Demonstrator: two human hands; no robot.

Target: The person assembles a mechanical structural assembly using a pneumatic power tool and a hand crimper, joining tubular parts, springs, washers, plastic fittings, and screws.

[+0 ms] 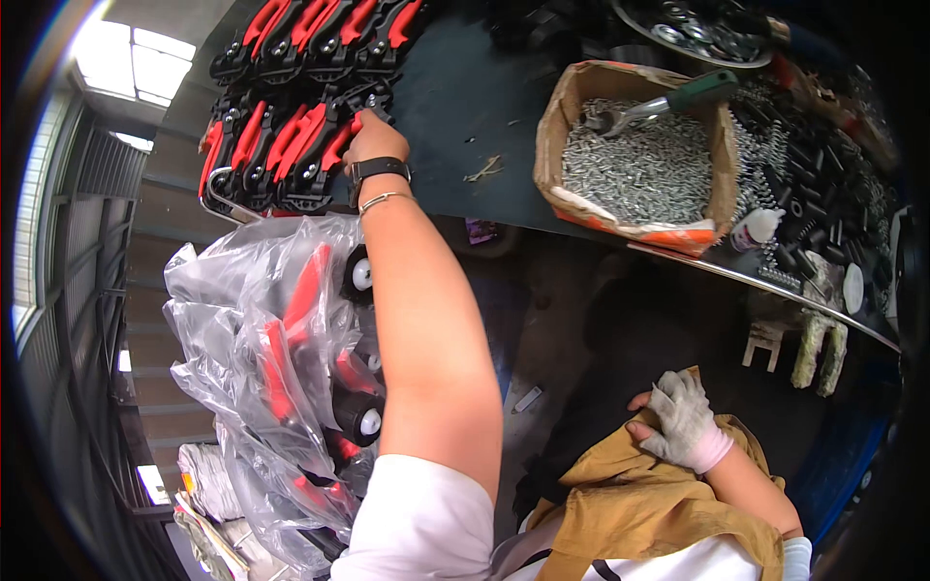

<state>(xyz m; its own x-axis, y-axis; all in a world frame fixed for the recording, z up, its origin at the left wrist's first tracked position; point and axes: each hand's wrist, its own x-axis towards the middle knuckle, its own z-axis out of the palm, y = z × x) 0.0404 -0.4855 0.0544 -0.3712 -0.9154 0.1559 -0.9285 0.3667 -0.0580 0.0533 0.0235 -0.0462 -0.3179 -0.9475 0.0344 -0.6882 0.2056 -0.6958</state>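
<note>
Currently, the left hand (376, 143) is at the right end of the near row of red-and-black parts (254, 136) on the table (455, 126). The nearest part (337, 150) lies just left of this hand. Its long axis runs obliquely, lower left to upper right; the upper end of its red grip points away from the person, toward the fingers. The neighbouring parts lie side by side, roughly parallel to it. The left fingers reach to the dark end of the row; the hand hides most of them, so whether they pinch a part cannot be told.

The right hand (683, 426), in a pale glove (675, 409), rests on the brown apron (620, 494), well apart from the parts. Its fingers are slightly curled; whether they pinch the cloth cannot be told.

Right of the left hand, a carton (620, 230) holds screws (639, 165), with a green-handled tool (702, 90) laid across it.
</note>
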